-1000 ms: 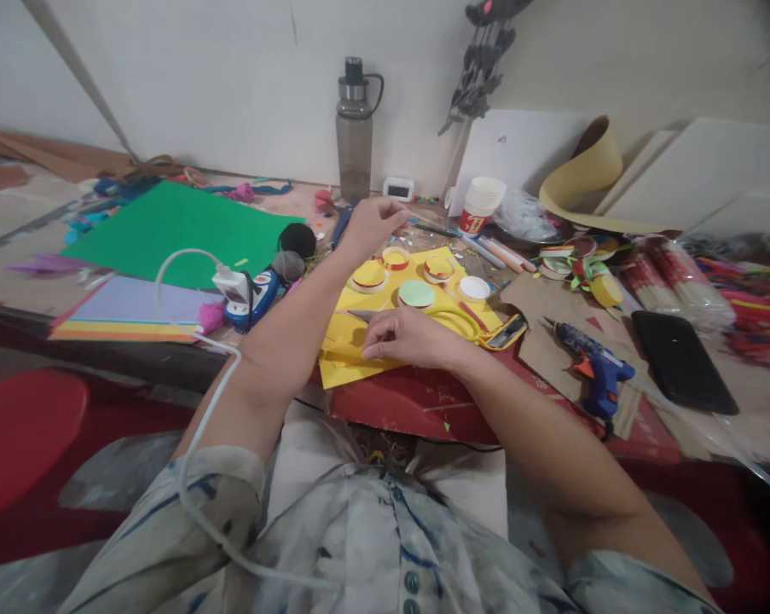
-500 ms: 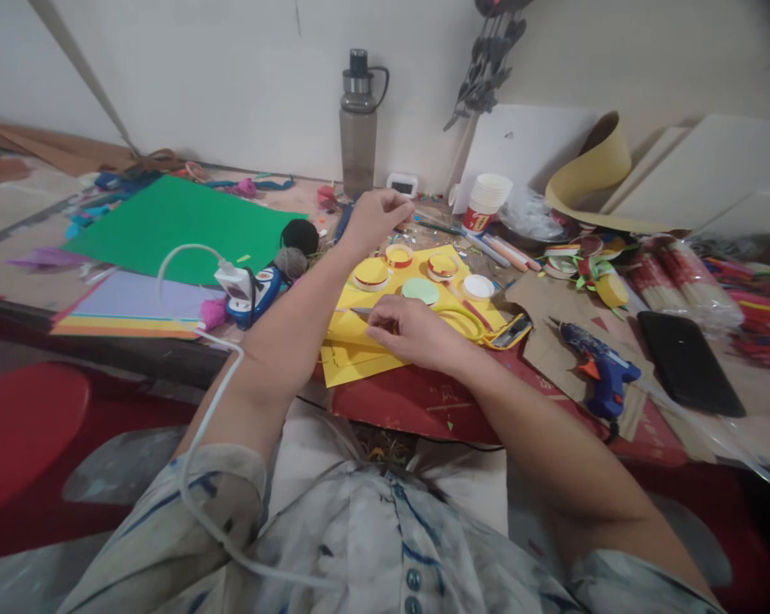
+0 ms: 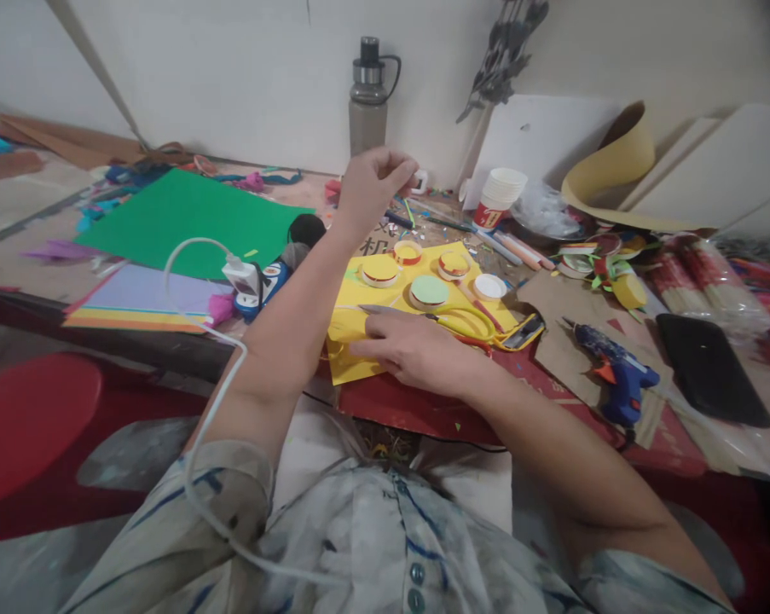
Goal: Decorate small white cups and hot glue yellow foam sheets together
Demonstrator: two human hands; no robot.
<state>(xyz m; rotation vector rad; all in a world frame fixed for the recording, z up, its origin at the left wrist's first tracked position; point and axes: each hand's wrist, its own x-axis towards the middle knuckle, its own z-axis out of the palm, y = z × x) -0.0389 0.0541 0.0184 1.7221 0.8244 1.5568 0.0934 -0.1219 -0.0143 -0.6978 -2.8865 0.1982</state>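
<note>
My left hand is raised in front of the grey bottle, its thumb and fingertips pinched together. Whatever is between them is too small or hidden to make out. Low over yellow paper, my right hand has its fingers stretched to the left and apart. Just beyond it lie scissors with yellow handles, the blades pointing left beside the fingers. Short round paper rings stand on the paper, among them a green-topped disc, a yellow-topped disc and a white one.
A blue glue gun rests on cardboard at right, beside a black phone. Stacked paper cups stand behind. Green paper and a plugged power strip are at left; a white cable crosses my left arm.
My left hand has lifted up and away from the paper rings, still pinched. My right hand's fingers have spread and shifted slightly toward me, leaving more of the scissors in sight. The view has shifted slightly.
</note>
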